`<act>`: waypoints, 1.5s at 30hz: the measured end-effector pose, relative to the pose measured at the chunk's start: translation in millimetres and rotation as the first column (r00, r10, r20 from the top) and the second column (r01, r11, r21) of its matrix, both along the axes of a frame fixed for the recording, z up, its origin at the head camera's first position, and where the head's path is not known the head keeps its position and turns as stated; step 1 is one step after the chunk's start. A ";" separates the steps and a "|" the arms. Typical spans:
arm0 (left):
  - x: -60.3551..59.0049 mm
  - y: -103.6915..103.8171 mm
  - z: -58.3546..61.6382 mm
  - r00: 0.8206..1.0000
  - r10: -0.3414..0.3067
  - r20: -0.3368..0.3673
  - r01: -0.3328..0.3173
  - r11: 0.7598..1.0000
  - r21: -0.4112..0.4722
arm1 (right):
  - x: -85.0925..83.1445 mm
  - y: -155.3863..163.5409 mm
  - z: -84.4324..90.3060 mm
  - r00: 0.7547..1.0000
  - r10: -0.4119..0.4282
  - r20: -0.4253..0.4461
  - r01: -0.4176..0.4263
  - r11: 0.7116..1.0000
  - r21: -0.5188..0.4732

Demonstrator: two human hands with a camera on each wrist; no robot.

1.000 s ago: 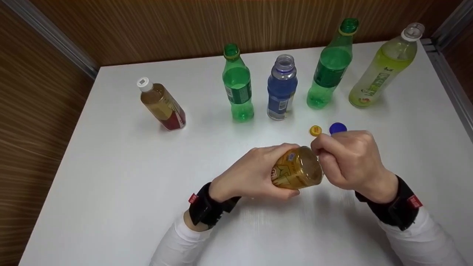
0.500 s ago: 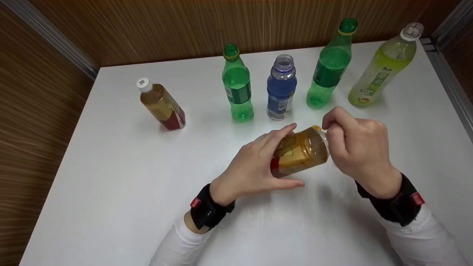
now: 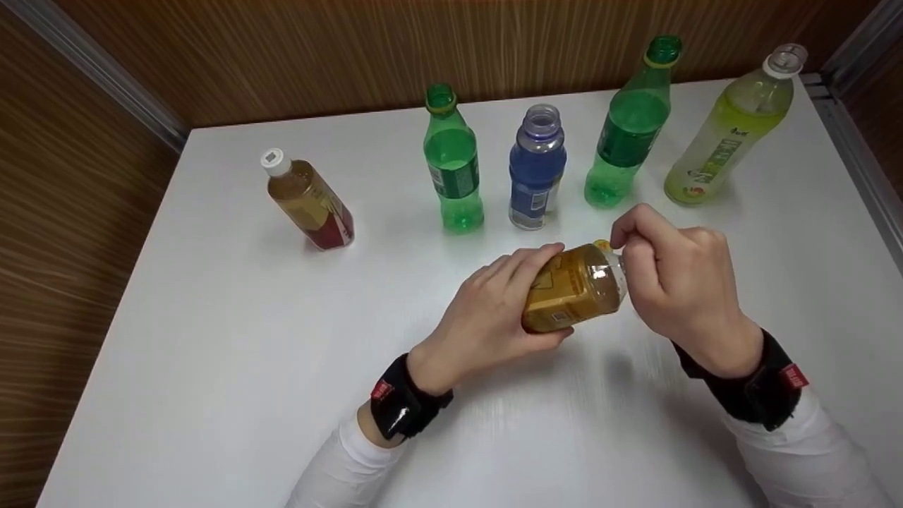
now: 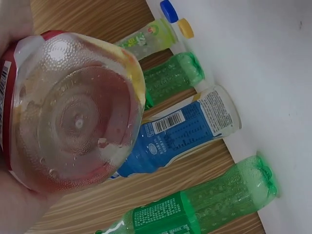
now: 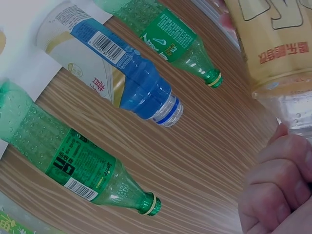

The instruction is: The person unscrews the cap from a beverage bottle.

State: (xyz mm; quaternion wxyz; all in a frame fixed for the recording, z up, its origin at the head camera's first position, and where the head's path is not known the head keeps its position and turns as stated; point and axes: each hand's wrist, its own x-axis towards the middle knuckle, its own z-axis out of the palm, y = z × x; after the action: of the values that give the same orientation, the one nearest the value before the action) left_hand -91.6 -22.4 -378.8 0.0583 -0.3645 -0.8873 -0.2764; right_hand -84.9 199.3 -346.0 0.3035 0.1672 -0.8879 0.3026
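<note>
My left hand [image 3: 487,314] grips a bottle of amber drink [image 3: 575,293] round its gold-labelled body. The bottle is held tilted above the table, its neck end towards my right hand [image 3: 681,289]. My right fingers are curled round that neck end; whatever cap is there is hidden inside the fist. The left wrist view looks at the clear ribbed base of the bottle [image 4: 78,122]. Just behind the bottle, a small yellow cap [image 3: 602,245] shows partly in the head view. A blue cap [image 4: 169,10] appears beside it in the left wrist view.
Along the back of the white table [image 3: 233,395] stand uncapped bottles: a green bottle [image 3: 455,169], a blue-labelled bottle [image 3: 537,169], another green bottle [image 3: 628,134] and a yellow-green drink bottle [image 3: 734,134]. A white-capped amber bottle [image 3: 310,204] stands left. A wood-patterned panel [image 3: 353,56] rises behind.
Both hands and the bottle have moved up towards the back bottles. My left fingers spread, then closed round the bottle again, and its label has turned. The blue cap is now hidden in the head view.
</note>
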 end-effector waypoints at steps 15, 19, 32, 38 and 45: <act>-8.8 -10.7 5.4 0.966 -0.181 0.183 0.173 0.983 0.059 | -13.0 5.7 -7.5 0.821 0.396 -0.412 -0.368 0.918 0.149; -10.9 -14.3 6.4 0.972 -0.147 0.185 0.137 0.988 0.064 | -14.5 7.6 -8.6 0.872 0.362 -0.331 -0.345 0.932 0.111; -12.3 -8.8 -8.7 0.941 0.105 -0.322 -0.184 0.957 -0.225 | -28.8 13.6 -13.1 0.870 0.200 0.452 -0.102 0.967 -0.232; -12.1 -6.8 -10.3 0.941 0.105 -0.321 -0.182 0.958 -0.223 | -26.0 4.2 -17.2 0.917 0.149 0.371 -0.109 0.986 -0.126; -13.2 -11.3 -2.6 0.998 0.042 -0.054 -0.048 0.991 -0.128 | -23.9 3.7 -24.8 0.973 0.210 0.095 -0.209 0.978 -0.029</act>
State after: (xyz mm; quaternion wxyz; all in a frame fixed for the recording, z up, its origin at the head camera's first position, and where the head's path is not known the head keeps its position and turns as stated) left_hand -104.8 -33.7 -381.4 0.0635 -0.3543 -0.9096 -0.2076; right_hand -108.8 203.0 -370.8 0.2278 0.2421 -0.8762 0.3489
